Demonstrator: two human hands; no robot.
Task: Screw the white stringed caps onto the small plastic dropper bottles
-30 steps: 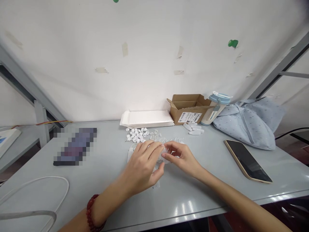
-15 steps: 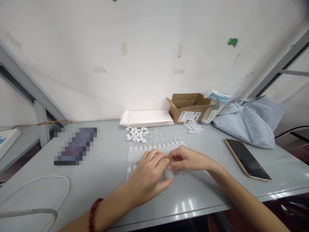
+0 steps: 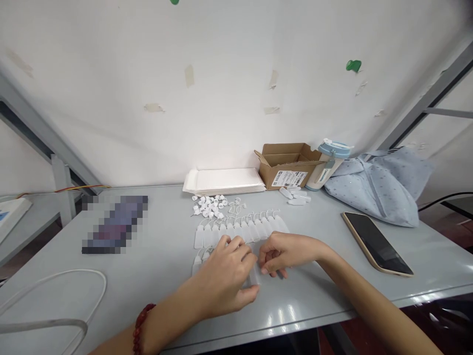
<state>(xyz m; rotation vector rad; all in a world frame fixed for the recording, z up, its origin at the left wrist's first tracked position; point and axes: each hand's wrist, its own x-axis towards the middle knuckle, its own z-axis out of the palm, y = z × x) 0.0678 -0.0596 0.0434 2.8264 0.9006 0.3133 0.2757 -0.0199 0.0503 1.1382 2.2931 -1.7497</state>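
Note:
My left hand and my right hand meet near the table's front, both pinched on one small translucent plastic bottle that lies on the grey table. Just beyond my fingers lies a row of several like bottles with caps on tethers. Two more bottles peek out left of my left hand. A heap of loose white caps lies farther back.
A stack of white envelopes, a cardboard box and a blue-lidded cup stand at the back wall. A pale blue bag and a phone lie to the right. A white cable loops at the left.
Both hands have drawn back toward the table's front edge with the bottle, uncovering the row of bottles that they hid a second ago.

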